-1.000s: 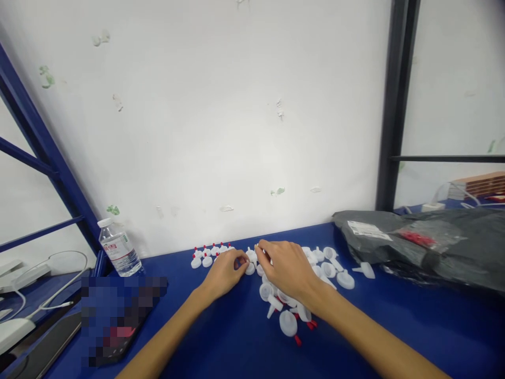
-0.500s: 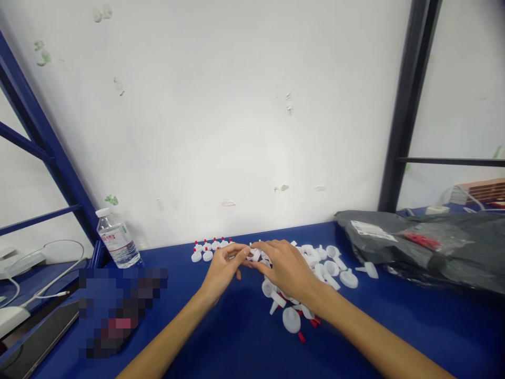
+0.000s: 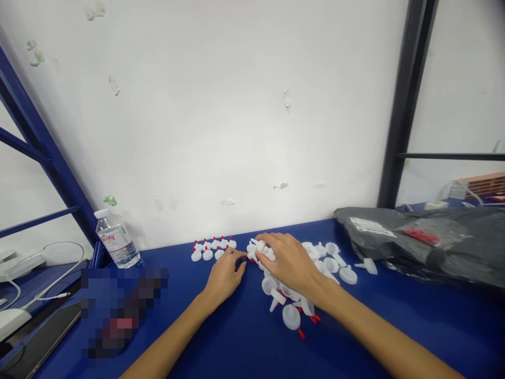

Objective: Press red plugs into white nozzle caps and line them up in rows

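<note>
Right now the right hand (image 3: 290, 261) has a white nozzle cap (image 3: 261, 246) between thumb and forefinger, fingers narrow on it, just above the near-left edge of the loose pile (image 3: 321, 252). Its spout seems to point up and left, long axis tilted off vertical; base partly hidden by the fingers. Left hand (image 3: 224, 275) is just left of it, thumb and forefinger a bit apart, fingertips next to small parts; can't tell whether they grip anything. Finished row (image 3: 208, 254) sits left, toward the wall: bases down on the table (image 3: 236, 337), red tips up, axes vertical. Pile spouts go every which way. One stray cap (image 3: 370, 266) lies on its side at far right, spout left, axis roughly horizontal. Loose red tip (image 3: 301, 333) lies at the pile's near edge.
</note>
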A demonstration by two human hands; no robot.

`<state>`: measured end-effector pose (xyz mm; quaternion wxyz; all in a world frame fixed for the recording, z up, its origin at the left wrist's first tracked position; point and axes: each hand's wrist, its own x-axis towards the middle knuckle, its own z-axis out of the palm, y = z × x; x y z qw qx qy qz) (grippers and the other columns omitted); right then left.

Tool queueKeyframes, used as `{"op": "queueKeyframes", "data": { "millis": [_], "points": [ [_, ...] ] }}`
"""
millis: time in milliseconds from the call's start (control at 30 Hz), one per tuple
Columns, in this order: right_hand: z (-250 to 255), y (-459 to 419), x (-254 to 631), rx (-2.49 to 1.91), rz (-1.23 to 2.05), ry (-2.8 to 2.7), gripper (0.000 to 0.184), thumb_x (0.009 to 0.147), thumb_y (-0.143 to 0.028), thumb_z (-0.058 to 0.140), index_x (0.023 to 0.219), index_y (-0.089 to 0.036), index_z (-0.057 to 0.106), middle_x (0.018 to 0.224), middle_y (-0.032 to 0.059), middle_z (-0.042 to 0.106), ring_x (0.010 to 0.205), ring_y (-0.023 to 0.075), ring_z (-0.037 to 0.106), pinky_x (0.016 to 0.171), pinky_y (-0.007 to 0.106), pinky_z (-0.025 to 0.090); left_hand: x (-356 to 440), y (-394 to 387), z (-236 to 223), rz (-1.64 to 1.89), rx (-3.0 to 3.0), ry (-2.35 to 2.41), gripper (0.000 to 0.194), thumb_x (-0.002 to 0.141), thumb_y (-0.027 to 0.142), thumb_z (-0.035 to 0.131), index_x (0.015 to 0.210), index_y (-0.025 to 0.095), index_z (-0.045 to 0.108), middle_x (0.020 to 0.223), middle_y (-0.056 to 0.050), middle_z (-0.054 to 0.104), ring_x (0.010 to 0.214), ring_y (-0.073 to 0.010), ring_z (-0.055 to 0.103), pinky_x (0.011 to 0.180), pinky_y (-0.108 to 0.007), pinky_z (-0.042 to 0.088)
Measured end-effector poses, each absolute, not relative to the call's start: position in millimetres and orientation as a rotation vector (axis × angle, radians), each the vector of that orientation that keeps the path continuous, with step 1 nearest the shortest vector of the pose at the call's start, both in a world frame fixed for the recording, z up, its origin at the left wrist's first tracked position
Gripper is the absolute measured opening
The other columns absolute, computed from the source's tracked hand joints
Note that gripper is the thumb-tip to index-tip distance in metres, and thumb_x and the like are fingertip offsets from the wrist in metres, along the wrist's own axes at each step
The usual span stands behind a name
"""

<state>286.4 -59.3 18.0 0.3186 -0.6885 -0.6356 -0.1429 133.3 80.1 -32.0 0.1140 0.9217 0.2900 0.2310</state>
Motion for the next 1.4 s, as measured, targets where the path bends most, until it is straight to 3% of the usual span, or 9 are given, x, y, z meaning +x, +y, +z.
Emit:
{"op": "queueKeyframes", "data": {
  "millis": [300, 567, 833, 1033, 1133, 1267, 1400],
  "points": [
    [19, -61, 286, -1.802, -0.379, -1.678, 0.027, 0.092, -0.027, 0.058, 0.117, -0.020, 0.065, 0.097, 0.0052, 0.074, 0.089, 0.0234, 0.067, 0.081, 0.034, 0.044, 127, 84, -26, 0.640, 2.694, 0.882, 0.011, 0.085, 0.023, 0.058, 0.085, 0.021, 0.069, 0.091, -0.004, 0.070, 0.083, -0.0227, 0.064, 0.070, -0.030, 0.045],
    [16, -61, 287, -1.786, -0.365, -1.700, 0.032, 0.092, -0.024, 0.059, 0.124, -0.025, 0.064, 0.107, 0.0054, 0.067, 0.086, 0.0200, 0.066, 0.076, 0.031, 0.046, 122, 86, -26, 0.596, 2.757, 0.818, 0.023, 0.086, 0.010, 0.053, 0.093, 0.018, 0.074, 0.092, -0.010, 0.068, 0.088, -0.0252, 0.063, 0.080, -0.035, 0.045],
    [13, -58, 288, -1.786, -0.358, -1.738, 0.036, 0.091, -0.022, 0.060, 0.127, -0.019, 0.061, 0.110, 0.0064, 0.073, 0.099, 0.0264, 0.067, 0.087, 0.039, 0.046, 124, 86, -27, 0.747, 2.589, 0.760, 0.027, 0.090, 0.016, 0.050, 0.093, 0.017, 0.077, 0.096, -0.012, 0.066, 0.090, -0.0259, 0.061, 0.086, -0.039, 0.046],
    [14, -60, 286, -1.794, -0.303, -1.758, 0.031, 0.091, -0.022, 0.061, 0.122, -0.020, 0.064, 0.108, 0.0054, 0.074, 0.099, 0.0268, 0.067, 0.085, 0.039, 0.046, 130, 80, -12, 0.801, 2.211, 0.675, 0.025, 0.090, 0.029, 0.057, 0.099, 0.014, 0.074, 0.087, -0.009, 0.073, 0.081, -0.0218, 0.069, 0.079, -0.035, 0.055],
    [13, -59, 287, -1.751, -0.318, -1.794, 0.031, 0.090, -0.020, 0.064, 0.121, -0.020, 0.065, 0.108, 0.0055, 0.073, 0.100, 0.0263, 0.067, 0.085, 0.039, 0.047, 130, 78, -9, 0.791, 1.855, 0.595, 0.029, 0.085, 0.037, 0.068, 0.100, 0.013, 0.074, 0.093, -0.010, 0.075, 0.089, -0.0220, 0.070, 0.087, -0.035, 0.056],
    [10, -57, 288, -1.750, -0.338, -1.825, 0.036, 0.087, -0.021, 0.069, 0.122, -0.020, 0.065, 0.106, 0.0059, 0.073, 0.096, 0.0269, 0.067, 0.084, 0.040, 0.047, 131, 75, -10, 0.756, 1.429, 0.477, 0.029, 0.073, 0.031, 0.083, 0.096, 0.014, 0.076, 0.099, -0.008, 0.075, 0.096, -0.0191, 0.069, 0.096, -0.032, 0.053],
    [10, -58, 287, -1.752, -0.342, -1.828, 0.035, 0.088, -0.022, 0.068, 0.122, -0.019, 0.066, 0.105, 0.0061, 0.074, 0.096, 0.0272, 0.067, 0.084, 0.040, 0.048, 133, 72, -8, 0.732, 1.244, 0.448, 0.027, 0.072, 0.023, 0.085, 0.096, 0.013, 0.076, 0.093, -0.007, 0.075, 0.086, -0.0142, 0.069, 0.088, -0.026, 0.055]
  ]
}}
